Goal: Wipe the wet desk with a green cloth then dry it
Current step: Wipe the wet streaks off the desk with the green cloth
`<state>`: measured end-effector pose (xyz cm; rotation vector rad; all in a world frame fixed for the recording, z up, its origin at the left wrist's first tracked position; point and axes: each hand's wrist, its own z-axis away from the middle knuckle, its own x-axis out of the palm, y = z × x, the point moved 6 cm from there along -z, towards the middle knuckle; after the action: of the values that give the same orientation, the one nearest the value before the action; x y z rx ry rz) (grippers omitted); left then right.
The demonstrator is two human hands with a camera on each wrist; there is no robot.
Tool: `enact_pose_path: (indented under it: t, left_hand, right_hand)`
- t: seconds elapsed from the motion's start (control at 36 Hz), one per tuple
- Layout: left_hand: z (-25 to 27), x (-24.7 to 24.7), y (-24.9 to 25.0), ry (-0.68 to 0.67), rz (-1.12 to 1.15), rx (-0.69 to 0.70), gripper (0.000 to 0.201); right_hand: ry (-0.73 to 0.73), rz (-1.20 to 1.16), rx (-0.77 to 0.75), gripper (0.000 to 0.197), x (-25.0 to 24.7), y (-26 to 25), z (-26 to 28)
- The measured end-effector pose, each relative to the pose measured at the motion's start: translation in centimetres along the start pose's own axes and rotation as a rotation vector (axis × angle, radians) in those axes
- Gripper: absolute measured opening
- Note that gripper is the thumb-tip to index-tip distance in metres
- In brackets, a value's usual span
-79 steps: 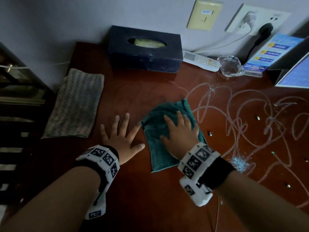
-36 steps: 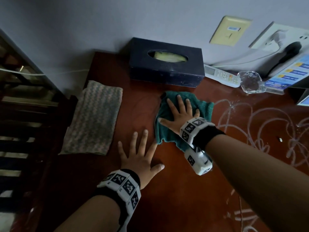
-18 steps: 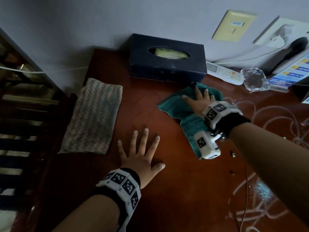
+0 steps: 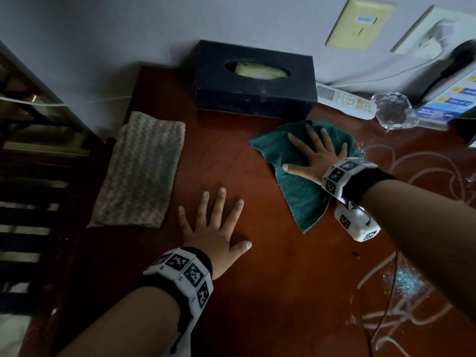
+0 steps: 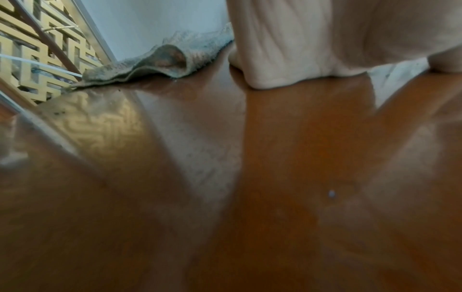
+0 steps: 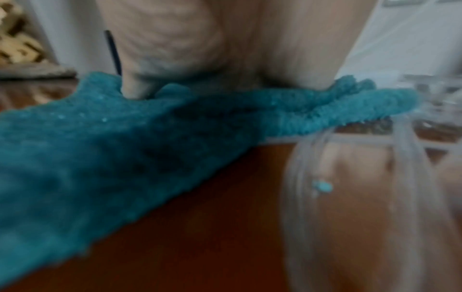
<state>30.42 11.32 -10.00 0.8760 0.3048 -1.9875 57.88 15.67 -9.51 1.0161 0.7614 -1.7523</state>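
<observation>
A green cloth [image 4: 298,186] lies spread on the reddish-brown desk [image 4: 270,279], just in front of the tissue box. My right hand [image 4: 313,153] presses flat on it with straight, spread fingers. The right wrist view shows the same green cloth [image 6: 125,158] under my palm, with white wet streaks [image 6: 312,168] beside it. My left hand [image 4: 213,228] rests flat on the bare desk, fingers spread, holding nothing. White streaks [image 4: 425,176] and a glittery patch [image 4: 407,282] mark the desk to the right.
A striped grey-pink cloth [image 4: 141,171] lies folded at the desk's left edge. A dark tissue box [image 4: 255,81], a white remote [image 4: 345,99], a glass ashtray [image 4: 394,110] and a blue leaflet [image 4: 448,104] line the wall. Dark lattice furniture [image 4: 38,176] stands left.
My right hand has slid the green cloth away from me, then rightward along the front of the tissue box. Its fingers are spread wider now. The left hand has stayed put.
</observation>
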Motion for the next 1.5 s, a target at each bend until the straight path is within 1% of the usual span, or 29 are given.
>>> enact_pose_path:
  t: [0.11, 0.25, 0.42, 0.56, 0.69, 0.83, 0.97, 1.08, 1.36, 1.5]
  left_hand:
    - [0.0, 0.0, 0.0, 0.008, -0.004, -0.006, 0.075]
    - [0.0, 0.0, 0.0, 0.016, -0.007, -0.007, 0.075]
    - [0.0, -0.1, 0.0, 0.030, -0.003, -0.004, 0.075]
    - [-0.1, -0.1, 0.0, 0.033, -0.002, -0.007, 0.077]
    - [0.0, -0.1, 0.0, 0.037, -0.003, -0.006, 0.077]
    - [0.0, -0.1, 0.0, 0.056, -0.009, -0.006, 0.077]
    - [0.0, -0.2, 0.1, 0.069, -0.020, -0.013, 0.077]
    - [0.0, -0.1, 0.1, 0.073, -0.031, -0.025, 0.077]
    - [-0.1, -0.1, 0.2, 0.104, -0.045, -0.071, 0.076]
    - [0.3, -0.3, 0.4, 0.118, -0.052, -0.121, 0.075]
  right_hand:
    - [-0.019, -0.048, 0.095, 0.091, 0.3, 0.8, 0.3]
    - [-0.004, -0.123, 0.164, 0.091, 0.8, 0.7, 1.3]
    - [-0.003, -0.220, 0.187, 0.096, 1.8, 0.8, 3.1]
    - [0.001, -0.241, 0.215, 0.095, 2.5, 0.8, 4.3]
    - [-0.015, -0.257, 0.238, 0.105, 3.4, 1.1, 5.8]
    - [-0.040, -0.256, 0.292, 0.095, 4.2, 1.0, 7.8]
    - [-0.049, -0.276, 0.307, 0.099, 5.2, 0.8, 9.7]
    - [-0.058, -0.255, 0.318, 0.097, 5.8, 0.6, 11.2]
    - [-0.062, -0.265, 0.300, 0.095, 7.2, 0.4, 13.8]
    - [-0.074, -0.258, 0.267, 0.095, 8.0, 0.1, 15.5]
